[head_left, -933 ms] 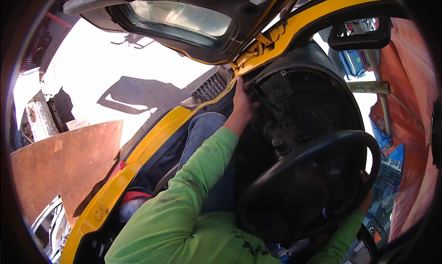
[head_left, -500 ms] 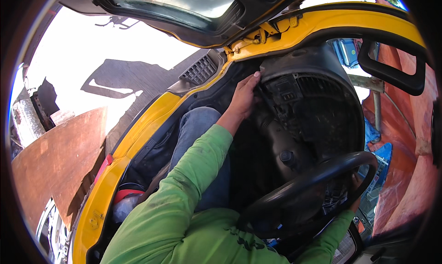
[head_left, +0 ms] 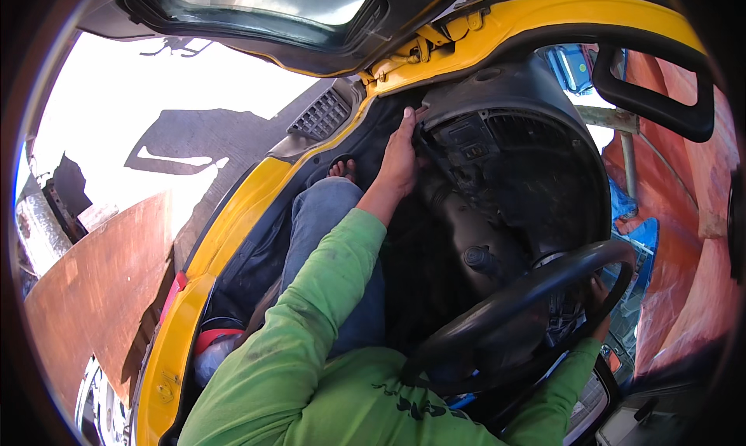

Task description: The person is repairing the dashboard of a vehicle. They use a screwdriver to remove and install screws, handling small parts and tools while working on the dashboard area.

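My left hand (head_left: 399, 160) is at the left edge of the black dashboard panel (head_left: 509, 100), thumb up along the edge. Its other fingers curl behind the thumb and are mostly hidden. The panel has an open, dark cavity facing me, with a small switch block (head_left: 474, 149) and a slatted vent (head_left: 524, 126). Beneath it runs the steering column cover (head_left: 466, 228). Behind the right rim of the black steering wheel (head_left: 536, 287) is my right hand (head_left: 597, 297), low beside the dash. The rim and shadow hide most of its fingers.
The yellow door frame (head_left: 233, 221) curves along my left, with an open door (head_left: 334, 46) above. My bent knee in jeans (head_left: 330, 213) and some toes (head_left: 343, 168) are beside the frame. A black grab handle (head_left: 660, 104) and orange sheeting (head_left: 676, 213) stand at right.
The whole view has shifted slightly. My left hand has turned more upright at the panel edge, its thumb now pointing up. Toes have appeared beyond my knee. My right hand stays behind the wheel.
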Demonstrator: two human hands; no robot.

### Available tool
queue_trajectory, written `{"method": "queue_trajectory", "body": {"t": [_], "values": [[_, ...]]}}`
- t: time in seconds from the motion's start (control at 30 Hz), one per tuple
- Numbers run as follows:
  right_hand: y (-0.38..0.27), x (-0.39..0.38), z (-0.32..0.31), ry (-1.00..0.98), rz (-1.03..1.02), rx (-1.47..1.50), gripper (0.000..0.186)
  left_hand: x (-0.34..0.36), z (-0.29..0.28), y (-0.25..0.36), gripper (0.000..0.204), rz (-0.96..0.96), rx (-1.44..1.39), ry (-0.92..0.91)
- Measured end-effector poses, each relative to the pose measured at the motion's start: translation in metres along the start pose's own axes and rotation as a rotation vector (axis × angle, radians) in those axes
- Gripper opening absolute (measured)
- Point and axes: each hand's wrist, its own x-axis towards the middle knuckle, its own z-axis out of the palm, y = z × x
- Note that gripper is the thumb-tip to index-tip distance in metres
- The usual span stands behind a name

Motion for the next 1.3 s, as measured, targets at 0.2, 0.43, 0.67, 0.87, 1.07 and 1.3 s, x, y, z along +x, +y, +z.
{"method": "queue_trajectory", "body": {"t": [0.2, 0.43, 0.67, 0.87, 1.07, 1.3], "values": [[0.007, -0.009, 0.001, 0.076, -0.008, 0.031, 0.049, -0.005, 0.011, 0.018, 0.052, 0.184, 0.335, 0.105], [-0.007, -0.015, 0.011, 0.092, 0.026, 0.036, 0.048, -0.01, 0.019, 0.017, 0.047, 0.185, 0.198, 0.14], [-0.013, -0.03, 0.017, 0.153, 0.113, 0.083, 0.047, -0.01, 0.012, 0.023, 0.039, 0.174, 0.136, 0.1], [-0.004, -0.049, 0.016, 0.239, 0.139, 0.172, 0.046, 0.005, -0.001, 0.027, 0.036, 0.144, 0.087, 0.111], [-0.012, -0.054, 0.034, 0.103, 0.088, 0.027, 0.048, 0.015, -0.014, 0.041, 0.029, 0.176, 0.202, -0.072], [-0.038, -0.028, 0.035, 0.152, 0.248, 0.099, 0.052, 0.0, -0.001, 0.048, 0.054, 0.27, 0.454, -0.199]]}}
